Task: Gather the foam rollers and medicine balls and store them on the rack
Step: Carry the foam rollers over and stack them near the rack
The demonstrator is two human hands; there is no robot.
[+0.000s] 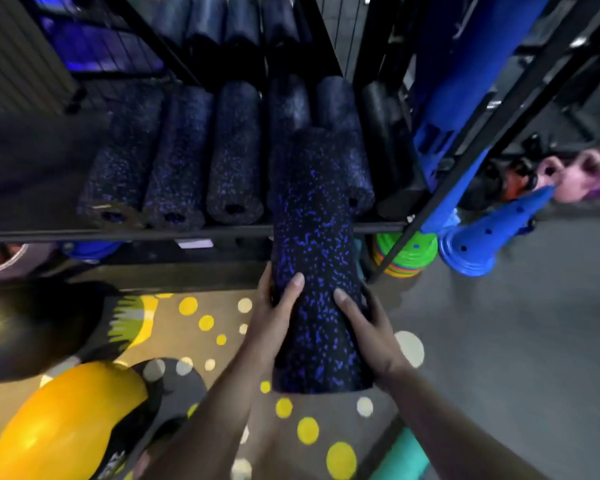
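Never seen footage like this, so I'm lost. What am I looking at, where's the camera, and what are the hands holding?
There is no machine here: a person's two bare hands. The single picture comes from a camera worn on their head, looking forward and down. The left hand and right hand grip a black, blue-speckled foam roller; its far end reaches over the front rail of the rack. Similar rollers lie side by side on that shelf. A yellow ball shows lower left.
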